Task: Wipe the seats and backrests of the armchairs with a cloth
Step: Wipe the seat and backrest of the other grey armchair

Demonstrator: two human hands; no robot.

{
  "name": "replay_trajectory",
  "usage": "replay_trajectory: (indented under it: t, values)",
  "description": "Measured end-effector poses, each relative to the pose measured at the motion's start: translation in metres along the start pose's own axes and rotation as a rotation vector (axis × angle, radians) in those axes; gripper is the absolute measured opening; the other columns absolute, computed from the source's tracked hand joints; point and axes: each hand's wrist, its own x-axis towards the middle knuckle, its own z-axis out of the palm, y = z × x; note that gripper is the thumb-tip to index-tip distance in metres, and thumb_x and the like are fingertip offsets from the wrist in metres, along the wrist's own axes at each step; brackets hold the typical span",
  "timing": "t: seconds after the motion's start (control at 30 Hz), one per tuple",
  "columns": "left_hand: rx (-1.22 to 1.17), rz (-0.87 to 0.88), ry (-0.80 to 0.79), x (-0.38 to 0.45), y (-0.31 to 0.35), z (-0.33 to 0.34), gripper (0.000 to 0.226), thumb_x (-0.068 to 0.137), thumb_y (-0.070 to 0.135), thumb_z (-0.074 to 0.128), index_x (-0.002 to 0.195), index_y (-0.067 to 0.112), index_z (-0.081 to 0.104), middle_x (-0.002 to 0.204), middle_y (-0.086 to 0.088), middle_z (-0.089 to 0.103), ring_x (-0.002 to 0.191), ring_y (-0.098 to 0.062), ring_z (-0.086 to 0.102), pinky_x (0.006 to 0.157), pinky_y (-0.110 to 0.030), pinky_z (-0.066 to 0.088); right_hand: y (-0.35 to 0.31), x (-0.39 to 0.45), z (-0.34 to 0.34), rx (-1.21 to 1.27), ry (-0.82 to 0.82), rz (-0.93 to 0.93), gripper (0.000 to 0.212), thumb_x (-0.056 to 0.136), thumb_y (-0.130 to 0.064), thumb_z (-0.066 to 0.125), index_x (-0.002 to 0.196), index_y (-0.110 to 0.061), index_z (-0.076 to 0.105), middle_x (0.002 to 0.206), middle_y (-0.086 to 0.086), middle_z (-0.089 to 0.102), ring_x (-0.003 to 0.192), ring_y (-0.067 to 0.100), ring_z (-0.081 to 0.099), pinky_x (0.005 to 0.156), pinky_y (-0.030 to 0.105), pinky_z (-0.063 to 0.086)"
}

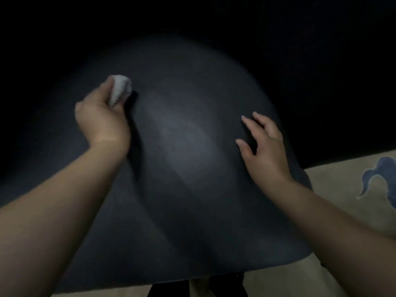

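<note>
Both bare forearms come in from the bottom corners of the head view and reach forward over a dark armchair seat [182, 168], which fills most of the picture. Its surface is smooth and blue-black, with a faint paler sheen near the middle, and its front edge runs along the bottom of the frame.

On the left side of the seat, the left hand [102, 118] grips a small white cloth [120, 90]. The cloth is bunched into a wad; the fingers are curled round its lower part, and its rounded top sticks out above them. The wad sits against or just over the seat's upper left area, and whether it truly presses on the surface cannot be told, since the picture is dim and a little blurred.

To the right, the right hand [262, 146] holds nothing. Its fingers [248, 123] are spread and fairly straight, pointing up and to the left, with the hand lying on or just above the seat near its right edge.

Behind the seat everything is too dark to make out. A pale beige carpet [334, 183] shows at the lower right beside the armchair, bearing a blue swirl pattern [379, 172] near the right edge, and more beige shows under the seat's front edge.
</note>
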Motion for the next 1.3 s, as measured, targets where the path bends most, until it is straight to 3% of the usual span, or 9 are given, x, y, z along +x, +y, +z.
replay_trajectory:
  t: [0.2,0.27,0.33,0.5,0.67,0.73,0.9,1.03,1.3]
  values:
    - [-0.011,0.394,-0.231,-0.081,0.046,0.047,0.045,0.075,-0.005,0.065,0.118,0.008,0.067,0.118,-0.009,0.068,0.097,-0.025,0.063,0.09,-0.022,0.04,-0.007,-0.001,0.008,-0.044,0.053,0.054,0.042,0.093,-0.021,0.059,0.135,-0.025,0.053,0.145,-0.007,0.037,0.135,0.011,0.029,0.108,0.021,0.019]
    - [-0.095,0.378,-0.286,-0.081,0.047,0.046,0.047,0.075,-0.005,0.068,0.118,0.012,0.068,0.116,-0.005,0.069,0.092,-0.02,0.06,0.09,-0.012,0.036,-0.012,0.004,0.01,-0.067,0.052,0.066,0.043,0.093,-0.022,0.059,0.135,-0.026,0.053,0.146,-0.007,0.037,0.135,0.012,0.029,0.109,0.023,0.02]
    - [-0.166,0.298,-0.229,-0.046,0.036,0.038,0.04,0.079,0.0,0.066,0.117,0.013,0.068,0.117,-0.004,0.068,0.101,-0.018,0.063,0.097,-0.02,0.042,-0.021,0.011,0.012,-0.079,0.032,0.046,0.045,0.091,-0.025,0.061,0.136,-0.025,0.052,0.147,-0.006,0.036,0.136,0.013,0.029,0.109,0.024,0.02]
    - [-0.037,-0.169,0.034,0.084,-0.015,0.014,0.04,0.089,0.011,0.056,0.129,0.015,0.061,0.125,-0.003,0.064,0.117,-0.019,0.057,0.106,-0.023,0.038,-0.053,0.05,0.027,-0.06,-0.038,-0.057,0.055,0.088,-0.032,0.066,0.14,-0.025,0.048,0.151,-0.005,0.033,0.139,0.013,0.025,0.113,0.027,0.02]
    - [-0.043,0.205,-0.225,0.044,0.033,0.048,0.042,0.082,-0.004,0.057,0.122,0.006,0.064,0.121,-0.012,0.066,0.11,-0.026,0.061,0.1,-0.016,0.034,-0.072,0.072,0.038,-0.151,-0.106,0.013,0.061,0.088,-0.041,0.064,0.143,-0.028,0.042,0.155,-0.007,0.027,0.143,0.016,0.016,0.119,0.036,0.017]
    - [-0.091,0.204,-0.327,0.039,0.041,0.051,0.041,0.083,0.001,0.064,0.122,0.012,0.065,0.12,-0.008,0.067,0.107,-0.026,0.061,0.096,-0.01,0.032,-0.074,0.072,0.036,-0.188,-0.133,0.029,0.061,0.086,-0.042,0.065,0.142,-0.029,0.045,0.153,-0.007,0.029,0.142,0.016,0.018,0.118,0.034,0.019]
    - [-0.115,0.034,-0.126,0.121,0.016,0.031,0.038,0.085,0.008,0.063,0.123,0.013,0.065,0.12,-0.005,0.067,0.112,-0.02,0.062,0.103,-0.028,0.043,-0.078,0.099,0.025,-0.194,-0.091,-0.007,0.055,0.079,-0.04,0.073,0.13,-0.026,0.058,0.143,-0.005,0.042,0.133,0.019,0.034,0.11,0.033,0.029]
    - [0.114,0.109,-0.161,0.16,0.004,0.04,0.019,0.086,0.014,0.057,0.101,0.016,0.068,0.097,-0.011,0.069,0.093,-0.028,0.063,0.077,-0.029,0.045,-0.076,0.105,0.037,-0.195,-0.124,-0.05,0.061,0.084,-0.04,0.067,0.14,-0.025,0.049,0.153,-0.003,0.034,0.143,0.02,0.025,0.116,0.04,0.025]
    - [0.143,0.182,-0.235,0.161,0.05,0.105,0.041,0.091,0.011,0.053,0.131,0.019,0.059,0.124,-0.009,0.064,0.114,-0.03,0.055,0.095,-0.025,0.038,-0.066,0.098,0.045,-0.124,-0.085,-0.063,0.059,0.085,-0.035,0.068,0.14,-0.027,0.048,0.155,-0.008,0.03,0.142,0.006,0.014,0.116,0.032,0.018]
